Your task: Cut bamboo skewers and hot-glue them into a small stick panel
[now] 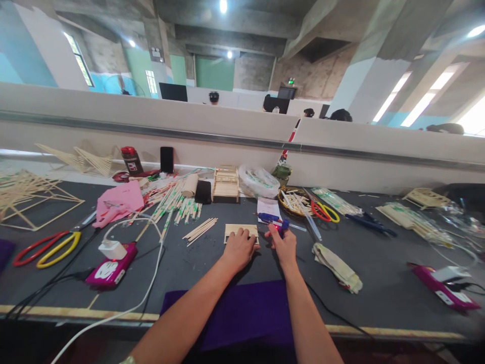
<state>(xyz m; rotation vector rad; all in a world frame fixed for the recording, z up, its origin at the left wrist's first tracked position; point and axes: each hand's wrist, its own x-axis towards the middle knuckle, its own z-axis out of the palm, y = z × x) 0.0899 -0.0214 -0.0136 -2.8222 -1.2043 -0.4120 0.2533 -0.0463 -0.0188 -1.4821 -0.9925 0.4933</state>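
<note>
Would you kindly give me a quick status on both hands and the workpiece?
Left hand flat on small wooden stick panel. Right hand gripping blue glue gun, red light showing. Loose sticks just left of panel, apart from it.

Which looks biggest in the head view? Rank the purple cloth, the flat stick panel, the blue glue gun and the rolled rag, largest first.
1. purple cloth, though it lies nearest the camera
2. rolled rag
3. flat stick panel, partly under the left hand
4. blue glue gun, partly behind the right hand; close to the panel, so unsure
</note>
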